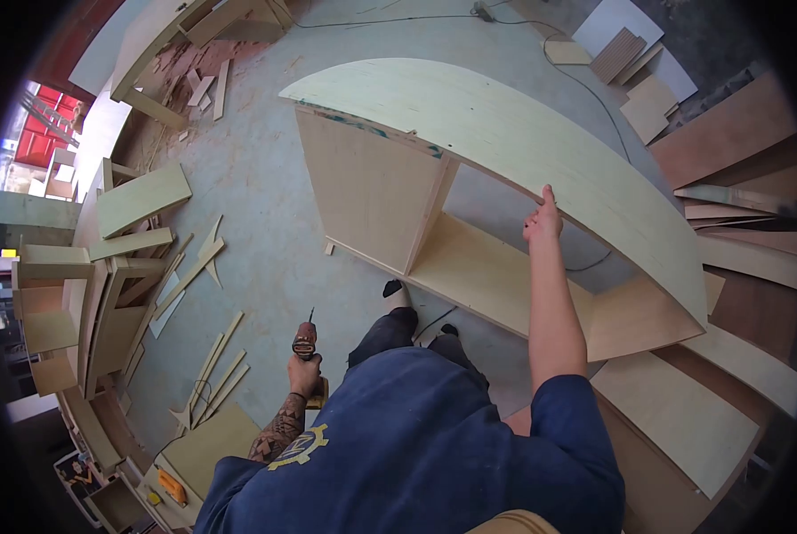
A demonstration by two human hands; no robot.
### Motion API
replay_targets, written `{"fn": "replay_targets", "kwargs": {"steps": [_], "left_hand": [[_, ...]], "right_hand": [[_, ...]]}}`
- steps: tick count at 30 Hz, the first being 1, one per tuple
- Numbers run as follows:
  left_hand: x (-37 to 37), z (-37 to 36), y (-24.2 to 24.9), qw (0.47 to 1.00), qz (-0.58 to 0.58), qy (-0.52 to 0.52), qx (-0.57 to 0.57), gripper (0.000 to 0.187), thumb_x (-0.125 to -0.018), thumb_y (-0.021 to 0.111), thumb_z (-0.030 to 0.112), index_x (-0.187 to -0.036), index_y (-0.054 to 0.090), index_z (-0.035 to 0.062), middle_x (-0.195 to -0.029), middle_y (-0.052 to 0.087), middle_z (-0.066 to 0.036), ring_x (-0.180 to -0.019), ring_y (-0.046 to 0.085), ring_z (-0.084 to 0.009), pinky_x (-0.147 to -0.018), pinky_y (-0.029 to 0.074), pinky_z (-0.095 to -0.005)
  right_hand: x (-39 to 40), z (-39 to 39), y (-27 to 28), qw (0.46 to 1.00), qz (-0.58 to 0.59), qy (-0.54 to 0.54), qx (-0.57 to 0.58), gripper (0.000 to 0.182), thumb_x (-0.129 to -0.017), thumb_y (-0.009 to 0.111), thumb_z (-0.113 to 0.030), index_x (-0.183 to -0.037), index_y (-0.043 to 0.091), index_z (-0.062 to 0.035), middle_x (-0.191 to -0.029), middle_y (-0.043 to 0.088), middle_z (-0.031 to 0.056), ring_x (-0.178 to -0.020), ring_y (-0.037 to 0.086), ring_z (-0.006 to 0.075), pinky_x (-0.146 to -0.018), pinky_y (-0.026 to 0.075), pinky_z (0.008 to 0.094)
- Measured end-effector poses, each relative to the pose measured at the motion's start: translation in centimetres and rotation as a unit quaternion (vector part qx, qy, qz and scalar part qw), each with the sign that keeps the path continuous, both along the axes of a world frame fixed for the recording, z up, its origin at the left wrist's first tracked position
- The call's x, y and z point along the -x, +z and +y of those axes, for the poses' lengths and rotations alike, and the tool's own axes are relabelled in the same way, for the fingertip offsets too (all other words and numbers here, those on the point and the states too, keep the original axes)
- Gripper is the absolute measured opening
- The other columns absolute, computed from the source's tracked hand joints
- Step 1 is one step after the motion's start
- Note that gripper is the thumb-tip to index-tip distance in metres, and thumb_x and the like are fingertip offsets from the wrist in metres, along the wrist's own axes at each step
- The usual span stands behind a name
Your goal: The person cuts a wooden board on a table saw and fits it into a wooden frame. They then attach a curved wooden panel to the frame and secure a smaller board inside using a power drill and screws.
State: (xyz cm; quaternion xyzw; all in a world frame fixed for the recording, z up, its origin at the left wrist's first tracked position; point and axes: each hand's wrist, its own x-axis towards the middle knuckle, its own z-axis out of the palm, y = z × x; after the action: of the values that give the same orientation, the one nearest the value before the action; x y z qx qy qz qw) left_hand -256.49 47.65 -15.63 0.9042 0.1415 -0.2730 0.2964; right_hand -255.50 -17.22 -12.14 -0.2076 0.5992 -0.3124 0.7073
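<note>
My left hand [304,377] is closed round the handle of a cordless drill [305,340], held low at my left side. A thin bit points forward from its chuck. My right hand [545,215] grips the near edge of the top panel of a wooden cabinet [496,120], thumb on the upper face and fingers underneath. The cabinet stands on the floor in front of me. Its pale top has a curved far edge. A plain panel [367,187] covers its left part; the right part is an open bay. Green smears mark the edge under the top.
Loose wood strips [221,369] lie on the concrete floor [247,160] to my left. Stacked wooden pieces [140,200] stand beyond them. Boards [674,409] lean and lie at my right. A cable [599,102] crosses the floor behind the cabinet. An orange tool [172,487] rests lower left.
</note>
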Motion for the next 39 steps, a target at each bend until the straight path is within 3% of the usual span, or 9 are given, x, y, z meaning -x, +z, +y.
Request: {"fn": "replay_targets", "kwargs": {"steps": [4,8,16,26,30,34,36,38,39], "left_hand": [[-6.2,-2.4,-2.1,0.999,-0.042,0.000,0.025,0.024,-0.080,0.073,0.022,-0.082,0.070,-0.0013,-0.067,0.070,-0.013,-0.063,0.071,-0.0285,-0.063,0.055,-0.0430],[-14.5,-5.7,-2.8,0.995,-0.061,-0.007,0.079,0.025,-0.080,0.078,0.021,-0.086,0.067,-0.0004,-0.069,0.068,-0.011,-0.064,0.068,-0.0237,-0.063,0.054,-0.0423],[-25.9,-13.5,-3.4,0.981,-0.046,0.117,0.151,0.018,-0.084,0.075,0.014,-0.083,0.064,0.0008,-0.068,0.064,-0.007,-0.057,0.063,-0.0167,-0.052,0.051,-0.0352],[-34.3,-18.4,-5.0,0.910,-0.029,0.254,0.328,0.029,-0.086,0.071,0.008,-0.113,0.059,0.0089,-0.078,0.058,-0.003,-0.058,0.061,-0.0173,-0.053,0.055,-0.0347],[-38.7,-18.9,-9.9,0.933,0.013,0.292,0.209,0.018,-0.089,0.071,0.011,-0.103,0.060,0.0082,-0.077,0.057,-0.002,-0.059,0.058,-0.0170,-0.055,0.057,-0.0353],[-41.7,-16.0,-17.6,0.977,-0.005,0.188,0.096,0.022,-0.088,0.078,0.022,-0.093,0.063,0.0080,-0.084,0.065,-0.006,-0.066,0.063,-0.0138,-0.058,0.055,-0.0364],[-42.4,-14.6,-20.4,0.978,0.058,0.190,0.064,0.027,-0.086,0.082,0.026,-0.097,0.069,0.0060,-0.093,0.072,-0.010,-0.076,0.069,-0.0172,-0.068,0.056,-0.0397],[-41.7,-13.2,-23.8,0.992,-0.092,0.091,0.007,0.038,-0.082,0.085,0.029,-0.107,0.069,0.0045,-0.094,0.075,-0.011,-0.089,0.073,-0.0294,-0.083,0.057,-0.0423],[-42.2,-12.9,-24.3,0.996,-0.037,0.081,-0.005,0.046,-0.082,0.086,0.028,-0.120,0.068,0.0087,-0.108,0.075,-0.013,-0.106,0.071,-0.0348,-0.094,0.054,-0.0456]], "right_hand": [[-2.8,-4.9,-1.0,0.999,0.036,-0.007,0.026,0.044,-0.090,0.081,-0.048,-0.081,0.050,-0.0182,-0.061,0.028,-0.0080,-0.045,0.022,0.0072,-0.042,0.015,0.0271],[-3.7,-7.2,-1.2,0.997,0.023,0.061,0.038,0.046,-0.088,0.081,-0.049,-0.081,0.049,-0.0180,-0.061,0.027,-0.0075,-0.045,0.023,0.0069,-0.043,0.016,0.0269],[-5.0,-8.0,-2.0,0.993,0.032,0.003,0.110,0.046,-0.089,0.081,-0.042,-0.079,0.044,-0.0161,-0.064,0.029,-0.0072,-0.047,0.025,0.0067,-0.042,0.018,0.0273],[-6.9,-9.6,-2.4,0.995,0.035,-0.021,0.086,0.042,-0.091,0.075,-0.046,-0.092,0.051,-0.0116,-0.074,0.032,-0.0037,-0.053,0.030,0.0073,-0.044,0.021,0.0282],[-7.3,-12.8,-3.6,0.991,0.057,-0.009,0.117,0.041,-0.091,0.072,-0.048,-0.090,0.051,-0.0129,-0.073,0.031,-0.0044,-0.055,0.029,0.0074,-0.046,0.021,0.0276],[-8.6,-15.9,-3.9,0.990,0.066,0.006,0.125,0.044,-0.091,0.069,-0.052,-0.088,0.048,-0.0144,-0.071,0.030,-0.0041,-0.052,0.027,0.0078,-0.045,0.020,0.0272],[-9.5,-17.0,-4.0,0.988,0.079,0.003,0.135,0.044,-0.092,0.068,-0.054,-0.088,0.048,-0.0148,-0.070,0.030,-0.0041,-0.051,0.026,0.0079,-0.044,0.020,0.0270],[-9.9,-18.4,-4.4,0.985,0.086,-0.004,0.149,0.044,-0.093,0.067,-0.054,-0.088,0.047,-0.0152,-0.067,0.029,-0.0050,-0.049,0.025,0.0082,-0.042,0.019,0.0268],[-10.2,-19.4,-4.8,0.985,0.091,0.001,0.149,0.044,-0.093,0.067,-0.054,-0.088,0.047,-0.0152,-0.067,0.029,-0.0050,-0.049,0.025,0.0082,-0.042,0.019,0.0268]]}}
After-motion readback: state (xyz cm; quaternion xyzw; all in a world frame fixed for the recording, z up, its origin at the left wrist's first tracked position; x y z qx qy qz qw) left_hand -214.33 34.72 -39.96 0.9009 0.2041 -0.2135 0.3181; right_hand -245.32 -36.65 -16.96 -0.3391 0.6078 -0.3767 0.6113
